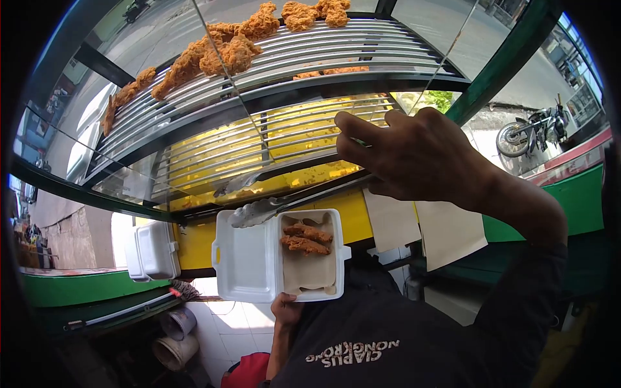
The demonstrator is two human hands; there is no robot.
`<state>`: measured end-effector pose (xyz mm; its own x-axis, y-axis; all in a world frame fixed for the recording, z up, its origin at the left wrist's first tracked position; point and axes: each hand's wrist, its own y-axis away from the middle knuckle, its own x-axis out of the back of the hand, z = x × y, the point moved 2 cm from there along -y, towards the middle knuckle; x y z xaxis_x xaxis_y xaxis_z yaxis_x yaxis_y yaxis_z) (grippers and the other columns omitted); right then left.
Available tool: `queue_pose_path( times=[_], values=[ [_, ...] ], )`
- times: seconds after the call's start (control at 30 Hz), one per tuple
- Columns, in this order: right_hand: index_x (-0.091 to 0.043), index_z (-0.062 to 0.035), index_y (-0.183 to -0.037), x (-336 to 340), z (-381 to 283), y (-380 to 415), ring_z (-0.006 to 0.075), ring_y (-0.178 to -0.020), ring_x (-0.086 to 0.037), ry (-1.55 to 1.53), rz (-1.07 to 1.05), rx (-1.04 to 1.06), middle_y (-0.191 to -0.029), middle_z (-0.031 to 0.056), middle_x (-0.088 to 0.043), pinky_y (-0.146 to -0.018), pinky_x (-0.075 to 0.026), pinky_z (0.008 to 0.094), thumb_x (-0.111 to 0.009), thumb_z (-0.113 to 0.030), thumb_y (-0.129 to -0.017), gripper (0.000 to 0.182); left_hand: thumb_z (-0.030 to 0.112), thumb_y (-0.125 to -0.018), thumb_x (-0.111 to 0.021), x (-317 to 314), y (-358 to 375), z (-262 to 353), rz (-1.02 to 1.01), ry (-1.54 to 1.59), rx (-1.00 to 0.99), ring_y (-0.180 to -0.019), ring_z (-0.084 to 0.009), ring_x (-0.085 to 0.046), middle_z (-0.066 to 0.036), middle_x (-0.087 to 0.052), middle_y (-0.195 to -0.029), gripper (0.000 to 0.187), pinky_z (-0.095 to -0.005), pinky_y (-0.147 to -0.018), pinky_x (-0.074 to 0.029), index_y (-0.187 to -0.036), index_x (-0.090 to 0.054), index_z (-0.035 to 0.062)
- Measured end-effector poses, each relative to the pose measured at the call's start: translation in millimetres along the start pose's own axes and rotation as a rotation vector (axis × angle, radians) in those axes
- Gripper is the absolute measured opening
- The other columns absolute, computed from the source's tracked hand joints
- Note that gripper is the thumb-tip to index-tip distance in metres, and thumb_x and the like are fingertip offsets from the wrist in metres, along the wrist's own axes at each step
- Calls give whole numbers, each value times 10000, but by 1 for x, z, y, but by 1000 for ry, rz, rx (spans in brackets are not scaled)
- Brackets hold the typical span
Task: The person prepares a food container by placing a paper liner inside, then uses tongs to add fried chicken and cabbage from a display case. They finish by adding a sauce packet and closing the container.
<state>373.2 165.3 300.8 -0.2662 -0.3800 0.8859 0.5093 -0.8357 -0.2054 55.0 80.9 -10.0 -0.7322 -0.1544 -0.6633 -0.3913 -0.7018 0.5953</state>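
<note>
My right hand [420, 155] is closed around the handle end of metal tongs [284, 205], above the display case's front edge. The tongs' scalloped tip hangs over the open white foam box [246, 258], with no food at it. My left hand [286, 309] grips the box's near edge from below. Brown paper [307, 275] lines the right half of the box, and two pieces of fried chicken [305, 239] lie on it. The lid half lies folded back to the left and holds nothing.
Fried chicken pieces [229, 55] sit on the upper rack [362, 48] behind glass. Closed foam boxes [152, 251] are stacked at left. Brown paper sheets [451, 233] hang over the counter at right. Buckets [176, 349] stand on the floor below; a motorcycle [532, 132] is outside.
</note>
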Motion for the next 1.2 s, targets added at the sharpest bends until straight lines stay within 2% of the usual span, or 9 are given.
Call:
queue_pose_path(
  times=[0.17, 0.4, 0.47, 0.6, 0.63, 0.73, 0.9, 0.97, 1.2],
  values=[
    [-579, -132, -1105, -2, 23, 42, 143, -565, -631, -43, -88, -92, -1058, 14, -485, -464, -511, 294, -715, -312, -791, 386, -95, -795, -574, 7, -20, -32, -1, -284, -116, -740, -145, -578, -113, -599, -843, 107, -316, -732, -532, -768, -516, -10],
    [-533, -132, -1174, -5, 48, 85, 143, -531, -622, -45, -150, -131, -1226, 23, -509, -422, -488, 291, -739, -358, -775, 502, -62, -794, -536, -28, -20, -51, -34, -440, -225, -786, -168, -597, -112, -598, -844, 59, -335, -750, -529, -773, -522, -8],
    [-528, -116, -1167, -8, 54, 97, 145, -549, -634, -199, -109, -71, -1251, 42, -501, -416, -482, 291, -737, -347, -779, 498, 114, -651, -444, -58, -15, -57, 82, -200, 81, -1017, -323, -577, -190, -589, -1072, 482, -417, -971, -456, -1079, -524, -91],
    [-554, -113, -1146, 1, 75, 145, 184, -636, -664, -429, 130, -29, -960, 34, -634, -426, -477, 312, -781, -208, -679, 527, 119, -654, -437, -86, -13, -79, 100, -182, 65, -1051, -325, -569, -194, -579, -1110, 519, -421, -981, -457, -1124, -506, -90],
    [-589, -123, -1123, 18, 81, 157, 199, -662, -668, -484, 104, -79, -822, 18, -631, -445, -479, 330, -776, -134, -606, 550, 121, -652, -435, -93, -11, -84, 34, -191, 84, -1067, -328, -564, -193, -574, -1122, 543, -429, -994, -449, -1148, -498, -89],
    [-679, -61, -995, 51, 94, 209, 203, -626, -681, -704, -36, -265, -811, 58, -690, -465, -500, 318, -740, -53, -578, 421, 143, -650, -437, -100, -14, -104, 2, -195, 96, -1103, -339, -554, -199, -569, -1168, 613, -453, -1022, -430, -1214, -484, -90],
    [-703, 3, -1002, 78, 107, 276, 210, -618, -681, -955, -390, -619, -791, 112, -689, -509, -515, 285, -768, -39, -617, 394, 80, -719, -438, -93, -15, -129, -154, 32, 112, -1092, -308, -576, -161, -619, -1096, 434, -440, -1020, -423, -1105, -560, -76],
    [-707, 14, -998, 76, 116, 287, 229, -642, -682, -853, -549, -786, -784, 128, -693, -566, -522, 292, -779, -71, -641, 374, 81, -722, -436, -98, -12, -130, -155, 57, 110, -1079, -304, -582, -158, -621, -1084, 430, -441, -1016, -428, -1102, -562, -75],
    [-701, 1, -1080, 30, 170, 290, 288, -809, -700, -504, -459, -945, -923, 197, -713, -795, -536, 356, -782, -158, -681, 438, 77, -719, -433, -122, -7, -128, -178, 4, 71, -1057, -305, -587, -164, -620, -1066, 422, -441, -1016, -428, -1087, -564, -81]
  ],
)
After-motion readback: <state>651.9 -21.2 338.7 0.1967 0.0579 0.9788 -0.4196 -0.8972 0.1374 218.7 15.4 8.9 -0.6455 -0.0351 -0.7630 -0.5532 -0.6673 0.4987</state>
